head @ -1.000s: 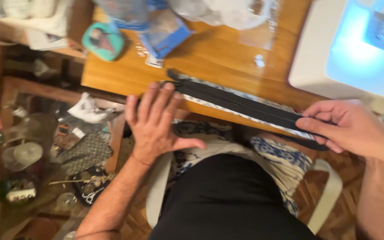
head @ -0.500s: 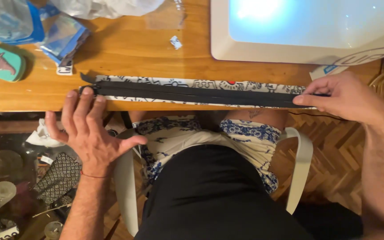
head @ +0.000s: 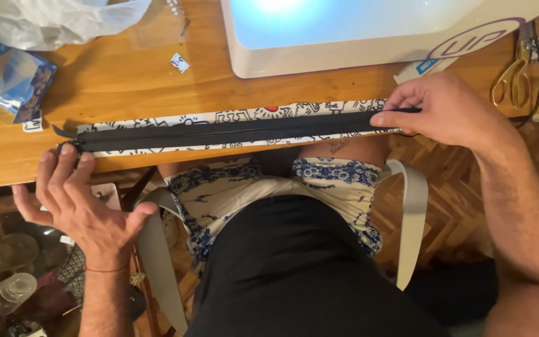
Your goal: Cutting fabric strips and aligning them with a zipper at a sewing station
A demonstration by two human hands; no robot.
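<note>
A long black zipper (head: pixel 232 130) lies lengthwise on a strip of white fabric with black doodle print (head: pixel 244 115) at the near edge of a wooden table (head: pixel 126 81). My right hand (head: pixel 447 112) pinches the zipper's right end between thumb and fingers. My left hand (head: pixel 76 200) is spread flat, its fingertips pressing on the zipper's left end at the table edge. Below the table are my lap in black cloth and blue-and-white patterned fabric (head: pixel 244 187).
A white sewing machine (head: pixel 357 31) with a lit bed stands at the back. Gold scissors (head: pixel 514 75) lie at the far right. A clear plastic bag (head: pixel 51 19) and blue packets (head: pixel 23 87) sit at the left. Glass jars (head: pixel 7 293) and clutter fill a lower shelf at left.
The view swung right and levelled. My left hand slid down to the zipper's left end; my right hand kept hold of the right end, and the zipper now lies straight along the table edge.
</note>
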